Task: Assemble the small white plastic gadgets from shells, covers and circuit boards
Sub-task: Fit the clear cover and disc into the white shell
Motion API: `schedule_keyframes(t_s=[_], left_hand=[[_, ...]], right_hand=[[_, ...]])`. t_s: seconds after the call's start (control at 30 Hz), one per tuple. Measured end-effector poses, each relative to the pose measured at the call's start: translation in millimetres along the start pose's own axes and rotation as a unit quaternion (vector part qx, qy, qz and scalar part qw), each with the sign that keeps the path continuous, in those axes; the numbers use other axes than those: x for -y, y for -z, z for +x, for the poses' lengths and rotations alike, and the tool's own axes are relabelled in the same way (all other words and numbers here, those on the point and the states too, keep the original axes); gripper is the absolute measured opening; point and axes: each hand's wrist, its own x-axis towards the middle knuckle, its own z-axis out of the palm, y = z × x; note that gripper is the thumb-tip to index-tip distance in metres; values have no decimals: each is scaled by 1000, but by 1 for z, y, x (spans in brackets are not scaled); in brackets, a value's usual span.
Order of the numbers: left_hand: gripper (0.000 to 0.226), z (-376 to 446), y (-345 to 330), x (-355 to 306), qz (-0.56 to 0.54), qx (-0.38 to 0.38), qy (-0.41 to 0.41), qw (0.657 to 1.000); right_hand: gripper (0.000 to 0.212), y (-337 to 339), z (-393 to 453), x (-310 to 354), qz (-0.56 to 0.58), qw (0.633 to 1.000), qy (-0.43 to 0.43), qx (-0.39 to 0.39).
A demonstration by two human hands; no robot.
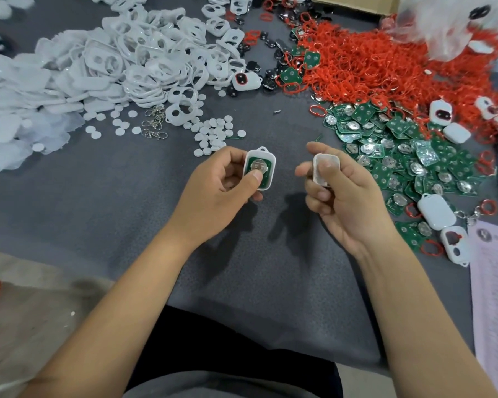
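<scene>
Single head cam, wide-angle, looks fwd and down, close over grey table (127,196) w/ parts.

Your left hand (222,179) grips a shell (260,168) holding a green board; your right hand (339,191), at 3 o'clock, pinches a cover (325,168).

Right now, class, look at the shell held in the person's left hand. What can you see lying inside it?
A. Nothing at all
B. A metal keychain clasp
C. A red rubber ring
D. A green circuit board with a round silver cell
D: the white shell gripped by the left hand shows a green circuit board with a round silver cell inside, while the right hand holds a plain white cover apart from it.
</scene>
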Motion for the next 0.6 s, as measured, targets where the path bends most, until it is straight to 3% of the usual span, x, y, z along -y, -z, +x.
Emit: schedule_keyframes(t_s=[0.1,0.23,0.37,0.6], left_hand=[[12,0,0,0,3,2,-1,1000],[12,0,0,0,1,3,-3,1000],[11,0,0,0,8,5,-3,1000],[12,-1,1,-2,16,4,-1,1000]], right_hand=[[36,-1,3,0,29,999,-3,-36],[17,-1,2,2,3,999,29,-29],[19,2,-2,3,-27,999,30,0],[21,-7,-2,-5,-219,971,91,-45]])
